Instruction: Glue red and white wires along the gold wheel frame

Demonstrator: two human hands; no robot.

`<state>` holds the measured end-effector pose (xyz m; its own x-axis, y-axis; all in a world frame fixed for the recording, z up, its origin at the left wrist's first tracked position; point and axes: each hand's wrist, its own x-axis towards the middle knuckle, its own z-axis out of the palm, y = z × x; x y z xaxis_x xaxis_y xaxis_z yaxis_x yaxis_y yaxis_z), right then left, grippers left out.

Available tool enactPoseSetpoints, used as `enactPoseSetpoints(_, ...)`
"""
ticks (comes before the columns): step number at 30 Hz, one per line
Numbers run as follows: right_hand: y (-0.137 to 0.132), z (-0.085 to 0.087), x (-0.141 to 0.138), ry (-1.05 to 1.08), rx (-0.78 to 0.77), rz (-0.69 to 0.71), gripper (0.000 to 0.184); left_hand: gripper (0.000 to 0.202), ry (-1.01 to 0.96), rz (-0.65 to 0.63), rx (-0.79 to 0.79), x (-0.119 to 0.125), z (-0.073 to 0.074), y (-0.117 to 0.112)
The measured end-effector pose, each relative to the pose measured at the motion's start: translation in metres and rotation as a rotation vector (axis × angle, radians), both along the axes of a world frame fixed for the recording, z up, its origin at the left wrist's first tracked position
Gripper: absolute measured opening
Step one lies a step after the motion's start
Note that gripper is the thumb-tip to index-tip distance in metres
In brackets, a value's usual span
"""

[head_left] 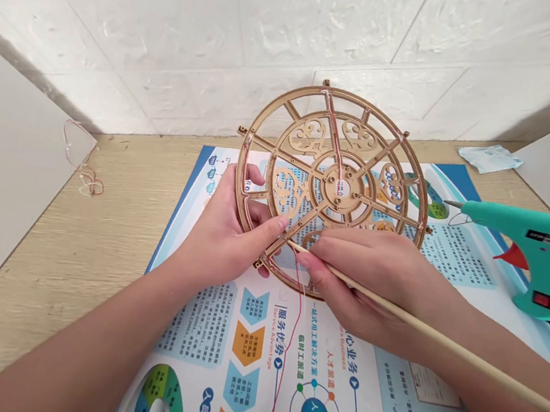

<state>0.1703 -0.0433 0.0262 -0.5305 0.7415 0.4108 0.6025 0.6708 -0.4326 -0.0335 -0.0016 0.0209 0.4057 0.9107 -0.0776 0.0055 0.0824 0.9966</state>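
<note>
A round laser-cut wooden wheel with scrollwork and spokes stands tilted up above a printed poster. My left hand grips its lower left rim, thumb and fingers wrapped round the wood. My right hand is closed on a long thin wooden stick, whose tip touches the wheel's lower rim near my left thumb. A thin red wire runs along a spoke and hangs down from the wheel over the poster.
A teal hot glue gun stands at the right on the poster. A loose tangle of red wire lies at the left by a white panel. A crumpled wrapper lies at the back right. White brick-pattern wall behind.
</note>
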Motion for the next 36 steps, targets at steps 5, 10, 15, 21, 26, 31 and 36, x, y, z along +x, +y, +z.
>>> enactPoseSetpoints(5, -0.001, 0.002, 0.0, 0.0, -0.033, 0.025, 0.036, 0.046, 0.029, 0.037, 0.041, 0.002, 0.003, -0.003)
enactPoseSetpoints(10, -0.002, 0.0, 0.0, 0.013, -0.026, -0.021, 0.038, 0.046, 0.046, 0.035, 0.062, 0.003, 0.001, -0.001)
enactPoseSetpoints(15, 0.003, 0.004, 0.003, 0.066, -0.119, -0.053, 0.043, 0.046, 0.074, 0.051, 0.106, 0.003, -0.002, 0.001)
enactPoseSetpoints(21, 0.004, 0.008, 0.003, 0.094, -0.146, -0.048, 0.045, 0.048, 0.081, 0.067, 0.104, 0.003, 0.001, -0.001)
enactPoseSetpoints(26, 0.001, 0.01, 0.0, 0.098, -0.191, -0.079, 0.044, 0.047, 0.085, 0.07, 0.081, 0.001, 0.003, -0.004)
enactPoseSetpoints(31, -0.003, 0.013, -0.004, 0.086, -0.32, -0.177, 0.047, 0.048, 0.077, 0.075, 0.096, 0.001, 0.004, -0.007)
enactPoseSetpoints(36, -0.007, 0.014, -0.005, 0.109, -0.333, -0.195, 0.047, 0.05, 0.067, 0.095, 0.089, 0.004, 0.01, -0.012)
